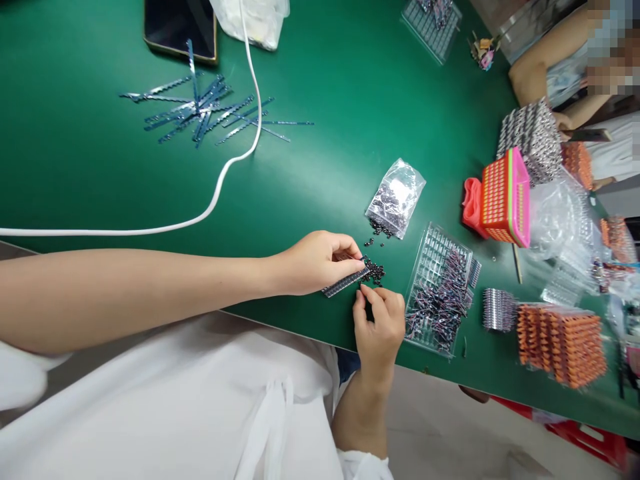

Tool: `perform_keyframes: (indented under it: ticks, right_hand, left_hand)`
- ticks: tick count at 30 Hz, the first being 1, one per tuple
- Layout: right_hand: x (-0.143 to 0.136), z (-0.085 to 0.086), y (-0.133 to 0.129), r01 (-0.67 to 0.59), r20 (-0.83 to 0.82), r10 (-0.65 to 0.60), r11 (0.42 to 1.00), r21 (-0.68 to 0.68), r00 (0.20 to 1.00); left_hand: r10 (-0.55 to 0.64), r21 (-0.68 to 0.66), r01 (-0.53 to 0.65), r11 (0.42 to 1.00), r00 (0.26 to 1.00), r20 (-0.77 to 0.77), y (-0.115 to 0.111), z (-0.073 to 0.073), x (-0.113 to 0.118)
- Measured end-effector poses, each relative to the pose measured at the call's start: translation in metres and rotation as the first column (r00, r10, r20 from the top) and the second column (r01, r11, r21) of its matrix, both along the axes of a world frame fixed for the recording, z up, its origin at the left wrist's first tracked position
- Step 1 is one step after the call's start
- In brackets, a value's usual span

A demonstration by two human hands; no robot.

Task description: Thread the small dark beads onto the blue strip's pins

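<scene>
Two hands (313, 265) (381, 323), fingers (381, 304) bent, one gripping strip (344, 284)

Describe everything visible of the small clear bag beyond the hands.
The small clear bag lies slanted on the green table. It looks like thin, crinkled, glossy plastic, with dark bits gathered toward its nearer end, where loose black pieces lie. Neither the left hand nor the right hand touches it; whether it is sealed is unclear.

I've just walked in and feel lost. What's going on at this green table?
The person's left hand holds a dark strip beside a small pile of black pieces. The right hand is next to the pile, thumb and fingertips close together; whether they hold anything is too small to tell. A clear tray of thin, wiry parts lies nearby.
</scene>
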State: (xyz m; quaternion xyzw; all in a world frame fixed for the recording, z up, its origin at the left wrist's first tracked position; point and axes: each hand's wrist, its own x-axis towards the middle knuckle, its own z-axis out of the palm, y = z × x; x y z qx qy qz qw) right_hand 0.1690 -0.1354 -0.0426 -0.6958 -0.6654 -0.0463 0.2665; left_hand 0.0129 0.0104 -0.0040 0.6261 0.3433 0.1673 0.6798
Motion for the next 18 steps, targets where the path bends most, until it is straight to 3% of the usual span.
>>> perform_keyframes:
  ticks: [11,14,18]
  right_hand:
    - [-0.003,0.002,0.009,0.092,-0.114,-0.104,0.990,-0.111,0.988]
    - [-0.007,0.006,0.010,0.124,-0.254,-0.144,0.988,-0.091,0.956]
    - [-0.014,0.014,0.007,0.193,-0.554,-0.170,0.981,-0.018,0.815]
  left_hand:
    - [-0.010,0.019,0.010,1.000,1.000,0.018,-0.001,-0.005,0.000]
    - [-0.035,0.013,0.035,0.999,0.999,0.018,-0.002,-0.003,-0.001]
    - [-0.112,-0.044,0.115,0.992,0.991,0.078,-0.006,0.001,-0.003]
